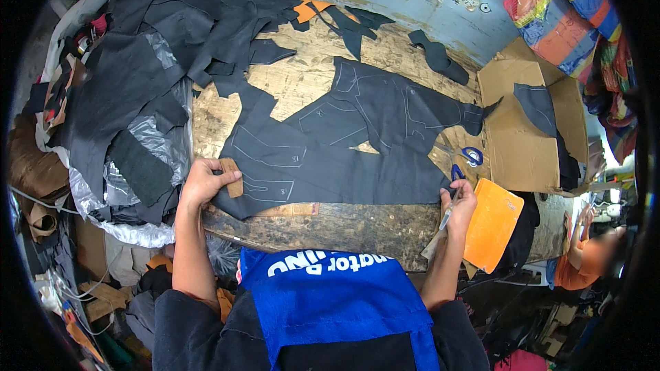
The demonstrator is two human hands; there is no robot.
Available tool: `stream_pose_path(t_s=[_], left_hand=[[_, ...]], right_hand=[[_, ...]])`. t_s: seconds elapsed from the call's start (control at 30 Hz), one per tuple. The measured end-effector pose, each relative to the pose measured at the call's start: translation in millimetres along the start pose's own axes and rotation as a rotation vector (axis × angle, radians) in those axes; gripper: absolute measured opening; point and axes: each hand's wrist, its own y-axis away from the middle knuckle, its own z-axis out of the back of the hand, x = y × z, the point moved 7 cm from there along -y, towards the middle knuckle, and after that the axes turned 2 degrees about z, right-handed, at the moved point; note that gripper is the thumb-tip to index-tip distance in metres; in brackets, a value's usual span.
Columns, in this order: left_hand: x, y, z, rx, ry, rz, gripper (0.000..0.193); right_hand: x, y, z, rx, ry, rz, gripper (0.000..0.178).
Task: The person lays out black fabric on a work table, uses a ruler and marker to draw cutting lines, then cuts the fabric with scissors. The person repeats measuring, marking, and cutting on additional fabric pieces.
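A black leather sheet (330,172) with several chalk-like white outlines lies spread over the worn wooden table. At its left end, my left hand (206,182) is closed on a small brown rectangular piece (232,185), thumb on top, against the leather. My right hand (462,203) is closed at the sheet's right corner, a slim pale pen (445,220) between its fingers. Whether those fingers also pinch the leather I cannot tell. Just beyond that hand are blue scissor handles (472,156), partly hidden. More marked black leather (378,96) lies behind the sheet.
Black leather scraps (192,14) are heaped at the far left, with dark pieces over clear plastic (148,137). An open cardboard box (512,117) stands at the right. An orange pad (493,227) lies near my right forearm. Another person (581,261) is at the far right.
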Motion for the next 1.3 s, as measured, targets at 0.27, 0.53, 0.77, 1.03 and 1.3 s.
stream_pose_path(t_s=[0.27,0.53,0.77,1.03,1.3], left_hand=[[-4.2,33.2,-25.2,0.141,-0.137,0.009,0.023],[-24.9,6.3,4.7,-0.23,-0.114,-0.169,0.021],[-49.8,-29.2,-22.0,-0.202,-0.046,-0.31,0.02],[-57.3,-37.9,-33.1,-0.166,-0.46,-0.199,0.022],[-89.3,-14.9,13.4,-0.205,-0.266,-0.377,0.02]], right_hand=[[-8.8,4.8,20.3,-0.077,0.205,-0.035,0.023],[-8.9,4.2,14.5,-0.101,0.369,0.012,0.023],[-10.8,5.0,12.5,-0.095,0.301,-0.035,0.022],[-14.9,7.2,13.2,-0.093,0.225,-0.052,0.021],[8.2,6.9,5.4,-0.117,-0.26,0.066,0.023]])
